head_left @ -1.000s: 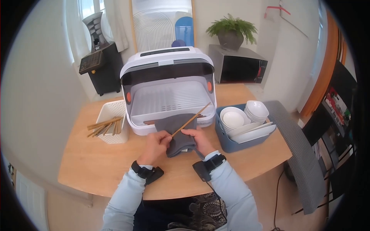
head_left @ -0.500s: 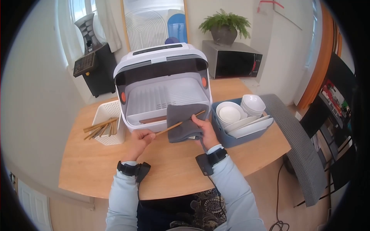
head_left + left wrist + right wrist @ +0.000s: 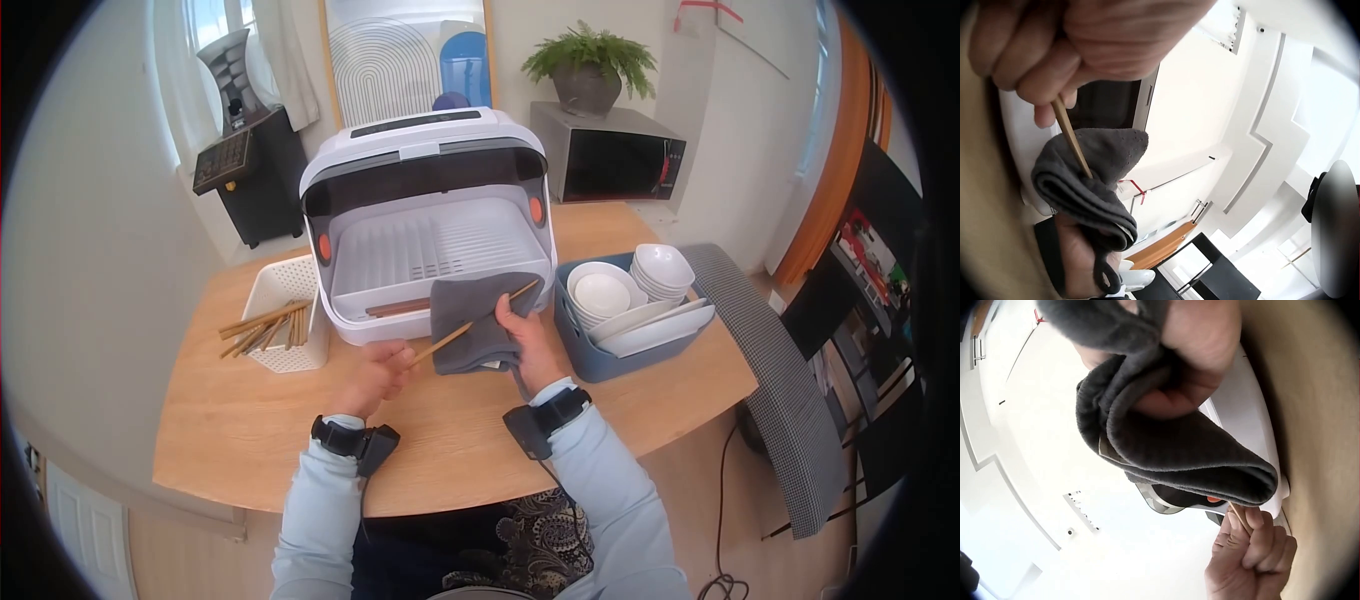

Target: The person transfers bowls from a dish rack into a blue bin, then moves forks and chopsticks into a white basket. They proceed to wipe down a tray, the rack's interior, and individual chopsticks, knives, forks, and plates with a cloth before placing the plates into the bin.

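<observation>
In the head view my left hand point(image 3: 375, 378) pinches one end of a slim wooden chopstick point(image 3: 443, 343). The chopstick slants up to the right across a grey cloth point(image 3: 465, 302), and its far tip shows past the right thumb. My right hand point(image 3: 535, 350) grips the folded cloth, its thumb pressing over the chopstick. Seen from the left wrist, the chopstick point(image 3: 1070, 132) runs from the curled fingers into the cloth point(image 3: 1124, 145). The right wrist view shows folds of cloth point(image 3: 1179, 444) hanging from the right hand point(image 3: 1200, 337), hiding most of the chopstick.
Behind the hands stands a white dish cabinet point(image 3: 430, 120) with its lid raised and brown chopsticks point(image 3: 398, 308) along its front. At left, a white perforated basket point(image 3: 310, 350) holds several chopsticks. A blue basket point(image 3: 600, 370) at right holds white bowls and plates.
My hands have drawn apart: the left moved left along the chopstick's end, the right moved right with the cloth. The chopstick lies less steeply. Over the last half second the left hand shifted slightly right.
</observation>
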Tool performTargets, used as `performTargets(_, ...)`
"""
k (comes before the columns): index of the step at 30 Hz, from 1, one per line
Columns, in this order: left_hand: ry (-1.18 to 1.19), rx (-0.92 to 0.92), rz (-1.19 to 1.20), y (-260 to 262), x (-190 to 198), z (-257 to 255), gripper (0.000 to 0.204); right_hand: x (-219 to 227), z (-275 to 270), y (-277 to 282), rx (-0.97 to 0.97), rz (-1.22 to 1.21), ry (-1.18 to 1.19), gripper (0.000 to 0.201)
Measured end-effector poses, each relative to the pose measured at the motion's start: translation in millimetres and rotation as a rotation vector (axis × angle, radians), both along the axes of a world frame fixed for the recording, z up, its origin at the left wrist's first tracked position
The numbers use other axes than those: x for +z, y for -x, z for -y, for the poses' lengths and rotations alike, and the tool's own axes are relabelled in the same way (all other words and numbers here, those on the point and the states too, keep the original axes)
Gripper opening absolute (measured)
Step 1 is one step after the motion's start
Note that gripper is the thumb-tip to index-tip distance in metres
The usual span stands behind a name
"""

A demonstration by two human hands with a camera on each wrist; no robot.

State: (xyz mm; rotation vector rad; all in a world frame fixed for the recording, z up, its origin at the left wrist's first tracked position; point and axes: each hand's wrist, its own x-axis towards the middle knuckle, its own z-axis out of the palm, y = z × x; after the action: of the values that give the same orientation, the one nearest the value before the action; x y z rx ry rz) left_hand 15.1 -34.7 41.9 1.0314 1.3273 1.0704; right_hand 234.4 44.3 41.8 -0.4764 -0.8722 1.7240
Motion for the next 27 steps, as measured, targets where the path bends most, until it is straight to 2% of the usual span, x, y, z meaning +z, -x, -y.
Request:
performTargets(4,-0.011,-0.061,0.066,-14.9,2.4,1.6,0.025,-11.9,-2.3,11.2,0.135,0.024,-0.001,0.042)
performTargets(10,-0.259,-0.016,-0.026,-22.0,2.1,-0.3,0.007,-5.1,-0.6,8.6,0.132,-0.002,0.035,0.041)
performTargets(14,-0.292,0.005,-0.134,-14.8,-9.1,-6.0,0.009,-6.9,-3.7,6.1,0.163,-0.021,0.003,0.039)
performTargets(17,-0.257,0.011,-0.116,-8.2,-9.6,-6.4,0.011,-6.8,-7.4,-2.0,0.242,-0.104,0.118,0.035)
performTargets(20,-0.218,0.034,-0.056,-6.8,-5.5,-4.9,0.012,-0.3,-0.3,-3.6,0.263,-0.153,0.042,0.037)
performTargets(23,-0.205,0.057,-0.017,-2.4,-4.9,-3.8,0.012,-6.5,-11.4,-3.3,0.498,-0.431,0.033,0.040)
performTargets(26,-0.184,0.055,-0.032,-5.3,0.1,-0.3,0.012,-18.7,-20.7,-0.2,0.454,-0.328,0.001,0.035)
performTargets(27,-0.181,0.048,-0.063,-8.7,2.8,0.9,0.012,-17.7,-18.1,1.0,0.360,-0.229,0.051,0.033)
